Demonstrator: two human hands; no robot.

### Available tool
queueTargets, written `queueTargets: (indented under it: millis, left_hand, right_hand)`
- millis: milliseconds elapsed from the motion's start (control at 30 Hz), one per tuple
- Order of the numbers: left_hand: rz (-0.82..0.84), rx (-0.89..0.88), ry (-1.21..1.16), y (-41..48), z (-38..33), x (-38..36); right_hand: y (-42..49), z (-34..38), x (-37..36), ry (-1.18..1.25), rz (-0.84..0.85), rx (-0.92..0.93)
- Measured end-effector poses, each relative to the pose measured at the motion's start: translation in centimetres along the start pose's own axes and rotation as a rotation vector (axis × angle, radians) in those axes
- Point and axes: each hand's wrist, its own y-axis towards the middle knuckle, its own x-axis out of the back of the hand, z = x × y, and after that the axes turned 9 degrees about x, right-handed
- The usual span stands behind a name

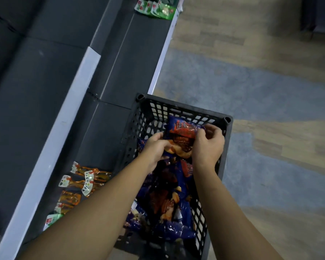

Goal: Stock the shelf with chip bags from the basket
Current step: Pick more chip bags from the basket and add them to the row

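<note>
A blue chip bag (182, 134) is gripped at its two sides by the left hand (156, 149) and the right hand (207, 147) inside the black basket (184, 107), where many more bags (169, 203) are piled, so the dark shelf (105, 132) beside it is judged hardly stocked yet.
</note>
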Motion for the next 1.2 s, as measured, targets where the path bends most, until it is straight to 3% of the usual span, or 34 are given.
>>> queueTargets:
  millis: [167,300,700,933,1200]
  left_hand:
    - [-0.001,-0.183,-0.066,-5.9,-3.2,3.4]
    - [-0.055,-0.364,-0.035,-11.7,-5.9,6.7]
    - [-0.444,-0.916,-0.059,-31.6,-14.1,18.5]
    - [-0.662,-1.026,-0.311,-40.8,-12.3,26.8]
    - [-1.126,-1.004,-0.490,-47.8,-5.4,38.7]
  right_hand:
    - [-2.8,5.1,-0.9,0.109,0.117,-0.128]
    - [-5.9,10.6,-1.7,0.189,0.141,-0.013]
    - [-18.1,30.1,-7.4,0.513,0.370,0.323]
    - [-29.1,36.9,-12.2,0.574,0.632,0.441]
    - [-44.9,38.2,-18.7,0.596,1.027,0.503]
